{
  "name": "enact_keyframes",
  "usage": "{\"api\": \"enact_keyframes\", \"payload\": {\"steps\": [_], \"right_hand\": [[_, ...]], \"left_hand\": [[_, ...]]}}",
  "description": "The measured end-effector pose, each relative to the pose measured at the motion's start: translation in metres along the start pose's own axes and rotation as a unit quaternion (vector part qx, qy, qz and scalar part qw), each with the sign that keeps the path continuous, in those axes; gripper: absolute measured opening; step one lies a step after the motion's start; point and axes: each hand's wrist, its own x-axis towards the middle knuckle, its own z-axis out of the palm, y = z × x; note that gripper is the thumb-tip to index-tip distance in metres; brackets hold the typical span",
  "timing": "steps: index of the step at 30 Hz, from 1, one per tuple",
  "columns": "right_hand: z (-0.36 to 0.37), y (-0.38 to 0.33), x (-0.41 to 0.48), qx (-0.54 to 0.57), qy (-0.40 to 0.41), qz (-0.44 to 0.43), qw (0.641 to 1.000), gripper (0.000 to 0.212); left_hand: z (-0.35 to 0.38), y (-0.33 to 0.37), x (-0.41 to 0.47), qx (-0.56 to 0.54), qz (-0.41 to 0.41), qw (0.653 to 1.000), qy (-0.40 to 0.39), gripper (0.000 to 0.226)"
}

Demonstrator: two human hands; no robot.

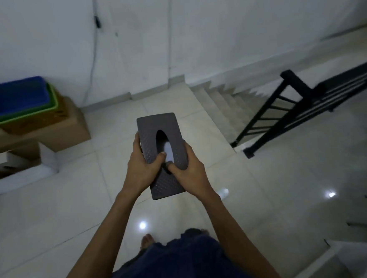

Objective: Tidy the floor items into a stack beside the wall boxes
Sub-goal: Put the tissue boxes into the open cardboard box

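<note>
Head view, and both hands are on the job. The left grip (141,169) wraps the near-left edge of the dark tissue box (158,123), thumb across its top. The right grip (189,172) clamps the right edge, thumb at the oval slot, where a bit of white shows. The box rides in the air between the two grips, above the tiled floor (74,211). This looks like the carry step. Left of the grips and further out, the cardboard boxes (71,127) sit by the wall, with a blue basket (12,96) nested in a green basket (53,102) on top. Next move, I'd say: swing left, walk over and set the box down level beside them, away from the stairs (219,106) on the right.
</note>
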Motion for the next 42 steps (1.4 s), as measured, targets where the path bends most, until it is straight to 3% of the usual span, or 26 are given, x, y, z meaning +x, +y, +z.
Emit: {"api": "enact_keyframes", "payload": {"steps": [8, 18, 24, 29, 33, 37, 42], "right_hand": [[0.167, -0.056, 0.079, -0.038, -0.058, -0.016, 0.997, 0.075], [0.389, -0.123, 0.234, -0.056, -0.14, 0.014, 0.989, 0.08], [0.515, -0.165, 0.308, -0.078, -0.168, 0.027, 0.982, 0.075], [0.62, -0.176, 0.355, -0.097, -0.157, 0.052, 0.981, 0.075], [0.716, -0.142, 0.39, -0.093, -0.128, 0.077, 0.984, 0.075], [0.81, -0.062, 0.427, -0.075, -0.121, 0.087, 0.986, 0.076], [0.916, 0.074, 0.477, -0.084, -0.163, 0.06, 0.981, 0.078]], "left_hand": [[-0.164, -0.056, 0.067, -0.012, -0.026, 0.998, 0.058, 0.093], [-0.382, -0.137, 0.21, -0.013, -0.075, 0.992, 0.102, 0.087], [-0.498, -0.188, 0.28, -0.042, -0.083, 0.988, 0.125, 0.068], [-0.586, -0.249, 0.332, -0.04, -0.111, 0.988, 0.103, 0.079], [-0.64, -0.339, 0.386, -0.021, -0.14, 0.987, 0.071, 0.087], [-0.664, -0.46, 0.432, -0.031, -0.143, 0.988, 0.046, 0.082], [-0.68, -0.618, 0.472, -0.133, -0.16, 0.973, 0.104, 0.082]]}}
